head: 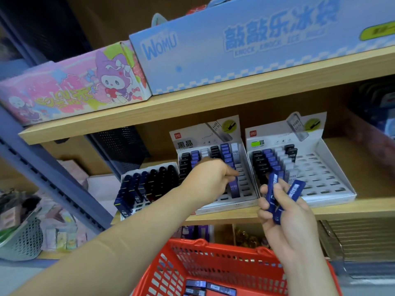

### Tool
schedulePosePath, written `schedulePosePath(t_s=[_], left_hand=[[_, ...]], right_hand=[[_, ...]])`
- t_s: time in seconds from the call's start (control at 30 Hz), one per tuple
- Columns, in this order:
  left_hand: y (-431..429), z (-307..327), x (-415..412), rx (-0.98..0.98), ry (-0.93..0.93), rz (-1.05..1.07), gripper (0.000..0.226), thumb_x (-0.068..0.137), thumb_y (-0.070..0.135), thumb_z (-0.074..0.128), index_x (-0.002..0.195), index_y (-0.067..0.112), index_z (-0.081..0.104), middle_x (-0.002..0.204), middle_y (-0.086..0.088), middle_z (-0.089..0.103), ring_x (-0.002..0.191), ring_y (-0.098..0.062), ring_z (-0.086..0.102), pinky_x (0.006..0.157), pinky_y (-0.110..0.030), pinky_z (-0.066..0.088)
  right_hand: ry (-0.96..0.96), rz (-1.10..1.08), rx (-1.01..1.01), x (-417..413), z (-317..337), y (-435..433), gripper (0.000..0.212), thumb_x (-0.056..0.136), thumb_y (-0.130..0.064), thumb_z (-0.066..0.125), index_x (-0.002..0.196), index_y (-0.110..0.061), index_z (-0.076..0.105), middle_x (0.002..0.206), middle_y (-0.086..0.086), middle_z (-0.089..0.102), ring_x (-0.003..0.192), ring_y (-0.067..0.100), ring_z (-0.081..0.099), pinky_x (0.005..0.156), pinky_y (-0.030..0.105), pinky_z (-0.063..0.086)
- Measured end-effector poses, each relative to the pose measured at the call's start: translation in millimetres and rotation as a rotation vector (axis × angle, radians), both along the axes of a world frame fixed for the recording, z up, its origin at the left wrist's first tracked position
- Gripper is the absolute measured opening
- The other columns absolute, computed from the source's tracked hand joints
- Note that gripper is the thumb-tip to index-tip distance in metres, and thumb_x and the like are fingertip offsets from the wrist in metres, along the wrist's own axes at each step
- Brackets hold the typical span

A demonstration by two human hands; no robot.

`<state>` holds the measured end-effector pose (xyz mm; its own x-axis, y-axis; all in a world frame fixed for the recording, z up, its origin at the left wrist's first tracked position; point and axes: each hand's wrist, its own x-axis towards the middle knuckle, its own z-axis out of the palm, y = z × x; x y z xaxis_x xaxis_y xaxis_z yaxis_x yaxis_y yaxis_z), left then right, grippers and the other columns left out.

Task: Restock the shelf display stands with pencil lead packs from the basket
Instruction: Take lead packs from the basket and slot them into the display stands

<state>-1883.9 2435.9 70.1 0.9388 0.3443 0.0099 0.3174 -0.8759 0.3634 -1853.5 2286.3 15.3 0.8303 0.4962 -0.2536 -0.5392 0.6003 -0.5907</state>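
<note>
Left hand (207, 178): stretched out to the middle stand (213, 137), fingers (232, 173) pinching the top of a blue pack (234, 189) that stands upright in one of the stand's slots.
Right hand (284, 212): raised in front of the right stand (333, 167), fingers (265, 202) curled round a fan of spare packs (274, 184), all blue.
Basket (213, 261): red, mesh-walled, low in the frame below both hands; loose packs (213, 288) lie flat on its floor.
Middle stand: columns of black, blue and white packs at the back, open slots along its right side.
Right stand: left columns filled with black, blue and white packs, right half showing open slots.
Left stand (128, 173): rows of dark packs, just beside the middle stand.
Shelf (352, 210): wooden board carrying all three stands side by side.
Upper shelf (192, 112): a pink box (70, 88) touching a long blue box (235, 52).
</note>
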Motion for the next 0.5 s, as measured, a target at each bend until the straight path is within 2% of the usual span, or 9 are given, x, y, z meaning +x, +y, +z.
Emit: schedulePosePath(t_s=[0.13, 0.2, 0.27, 0.33, 0.4, 0.5], left_hand=[[0.5, -1.4, 9.0, 0.082, -0.003, 0.004, 0.032, 0.092, 0.005, 0.057, 0.116, 0.021, 0.069, 0.120, 0.004, 0.067, 0.112, -0.006, 0.059, 0.103, -0.023, 0.043], [1.9, -2.4, 10.6, 0.156, 0.024, -0.039, 0.029, 0.093, 0.013, 0.057, 0.119, 0.024, 0.066, 0.122, 0.003, 0.066, 0.115, -0.011, 0.058, 0.103, -0.028, 0.044], [2.1, -4.1, 6.4, 0.228, 0.005, -0.069, 0.032, 0.093, 0.024, 0.057, 0.124, 0.027, 0.062, 0.122, 0.002, 0.065, 0.115, -0.016, 0.057, 0.100, -0.033, 0.045], [-2.0, -4.5, -5.9, 0.211, -0.131, -0.014, 0.032, 0.094, 0.029, 0.055, 0.126, 0.029, 0.061, 0.117, 0.004, 0.067, 0.112, -0.015, 0.057, 0.098, -0.032, 0.045], [-12.5, -1.5, -22.5, 0.051, -0.310, 0.061, 0.023, 0.095, 0.029, 0.053, 0.114, 0.028, 0.067, 0.100, 0.008, 0.071, 0.097, -0.007, 0.062, 0.088, -0.027, 0.049], [-33.1, 4.6, -44.1, -0.454, -0.344, 0.147, 0.013, 0.094, 0.027, 0.057, 0.100, 0.027, 0.069, 0.080, 0.002, 0.072, 0.073, -0.010, 0.067, 0.071, -0.029, 0.057]], right_hand=[[-0.024, 0.012, 0.010, -0.1, 1.6, 1.4, 0.017, 0.101, -0.009, 0.045, 0.106, -0.009, 0.062, 0.076, 0.009, 0.063, 0.062, 0.020, 0.066, 0.051, 0.025, 0.054], [-0.027, 0.016, 0.033, -0.7, 4.6, 3.0, 0.017, 0.101, -0.006, 0.043, 0.108, -0.007, 0.059, 0.078, 0.013, 0.067, 0.077, 0.031, 0.073, 0.062, 0.033, 0.061], [-0.018, 0.018, 0.062, -1.2, 6.9, 4.6, 0.018, 0.101, -0.003, 0.042, 0.111, -0.006, 0.056, 0.086, 0.018, 0.072, 0.090, 0.037, 0.073, 0.074, 0.041, 0.062], [-0.031, 0.024, 0.071, -1.2, 8.9, 5.6, 0.020, 0.102, -0.004, 0.041, 0.115, -0.006, 0.055, 0.099, 0.021, 0.073, 0.099, 0.035, 0.071, 0.085, 0.045, 0.059], [-0.053, 0.032, 0.073, -1.9, 10.8, 6.4, 0.021, 0.102, -0.005, 0.040, 0.117, -0.006, 0.055, 0.106, 0.020, 0.073, 0.104, 0.030, 0.070, 0.093, 0.045, 0.052], [-0.092, 0.073, 0.077, -6.5, 14.5, 8.9, 0.021, 0.103, -0.006, 0.039, 0.113, -0.005, 0.057, 0.108, 0.017, 0.073, 0.104, 0.027, 0.070, 0.094, 0.042, 0.049]])
